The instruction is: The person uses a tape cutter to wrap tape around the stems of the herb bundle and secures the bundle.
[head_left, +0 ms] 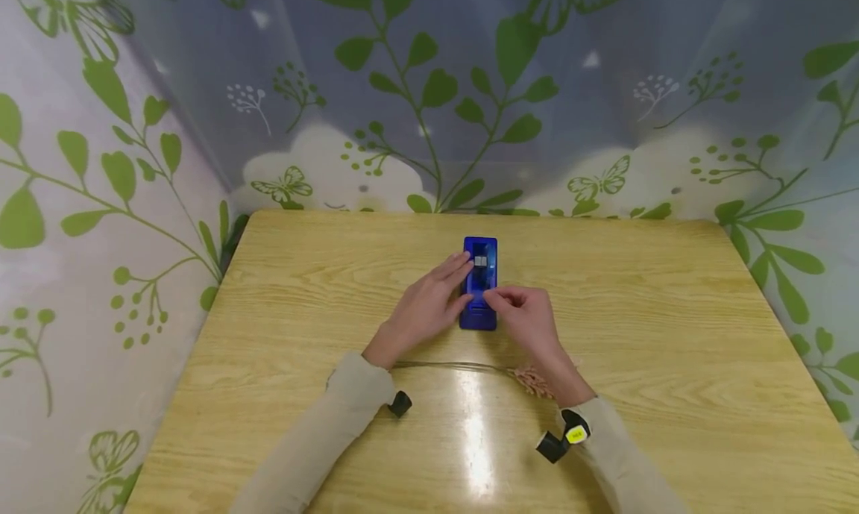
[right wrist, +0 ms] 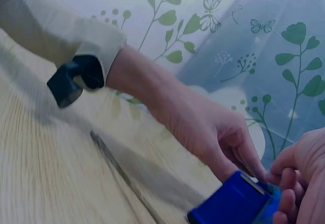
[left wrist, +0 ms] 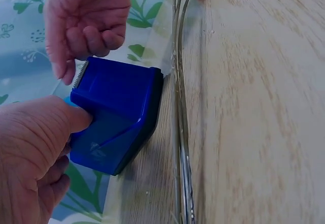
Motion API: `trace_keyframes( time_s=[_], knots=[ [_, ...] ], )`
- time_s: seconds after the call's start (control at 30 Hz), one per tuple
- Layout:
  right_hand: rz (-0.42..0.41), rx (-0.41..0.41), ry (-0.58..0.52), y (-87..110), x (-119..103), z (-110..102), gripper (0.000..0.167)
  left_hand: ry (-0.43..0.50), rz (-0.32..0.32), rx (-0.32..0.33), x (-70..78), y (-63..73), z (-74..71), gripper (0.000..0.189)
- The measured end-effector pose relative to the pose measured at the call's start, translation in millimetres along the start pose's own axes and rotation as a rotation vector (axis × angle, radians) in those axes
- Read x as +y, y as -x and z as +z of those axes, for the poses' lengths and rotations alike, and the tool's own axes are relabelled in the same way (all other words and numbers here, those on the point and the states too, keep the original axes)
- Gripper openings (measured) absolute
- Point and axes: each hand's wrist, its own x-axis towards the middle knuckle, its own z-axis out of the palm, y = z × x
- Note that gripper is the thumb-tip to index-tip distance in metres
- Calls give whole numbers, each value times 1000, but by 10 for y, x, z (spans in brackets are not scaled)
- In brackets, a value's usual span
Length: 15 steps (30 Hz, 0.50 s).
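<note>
A blue tape dispenser [head_left: 479, 318] stands on the table, its long side running away from me. My left hand [head_left: 429, 299] holds it from the left, fingertips on the upper rim. In the left wrist view, the left thumb [left wrist: 76, 118] presses the side of the dispenser [left wrist: 119, 94]. My right hand [head_left: 532, 321] is at the near right, with thumb and forefinger pinched together just by the serrated cutter [left wrist: 80, 75]. The pinch sits where the tape end comes off; the clear tape itself barely shows. A pale roll core [head_left: 480, 262] is visible inside the dispenser.
A bundle of thin stems [head_left: 456, 365] with pinkish dried flowers [head_left: 535, 381] lies across the wooden table [head_left: 322, 275], partly under my right forearm. Patterned curtains [head_left: 429, 126] with green leaves hang behind and beside the table. Black wrist cameras [head_left: 552, 447] are strapped to both sleeves.
</note>
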Motion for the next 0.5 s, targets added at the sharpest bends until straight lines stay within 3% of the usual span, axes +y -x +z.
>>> trace_keyframes(
  time_s=[0.13,0.37,0.5],
  knots=[
    [9,4,-41,19,-63,34,24,-5,2,-4,1,-5,5,59],
    [118,-6,-104,112,-49,74,27,-8,-2,-3,4,-9,9,60],
    [126,-24,-119,185,-24,88,28,-8,-11,-2,3,-14,11,60]
  ],
)
